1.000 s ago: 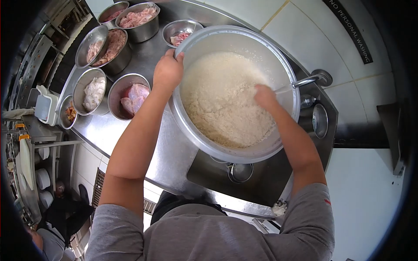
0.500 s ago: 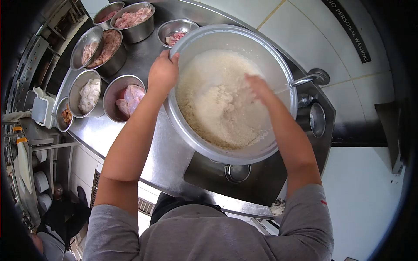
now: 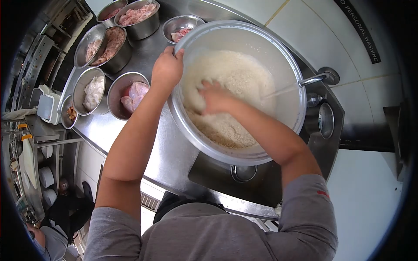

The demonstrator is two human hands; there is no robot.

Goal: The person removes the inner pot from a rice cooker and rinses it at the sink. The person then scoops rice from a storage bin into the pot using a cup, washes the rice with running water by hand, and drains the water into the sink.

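A large translucent plastic tub (image 3: 209, 150) sits tilted over the sink, with rice (image 3: 250, 80) in cloudy water inside. My left hand (image 3: 168, 67) is closed on the tub's left rim, its thumb lying along the edge. Down in the rice on the left side of the tub is my right hand (image 3: 215, 98), fingers spread and partly sunk in the cloudy water. From the tap (image 3: 313, 79) on the right, a thin stream of water (image 3: 278, 92) runs into the tub.
Metal bowls of meat stand on the steel counter (image 3: 167, 145), including one with a large pale-pink piece (image 3: 134, 96) and one with white pieces (image 3: 93, 93). The sink basin (image 3: 261, 187) shows below the tub. Another person (image 3: 56, 235) is at lower left.
My right hand has swept from the right side of the tub to the left, through the rice. My left hand keeps its hold on the rim. The whole view has shifted slightly.
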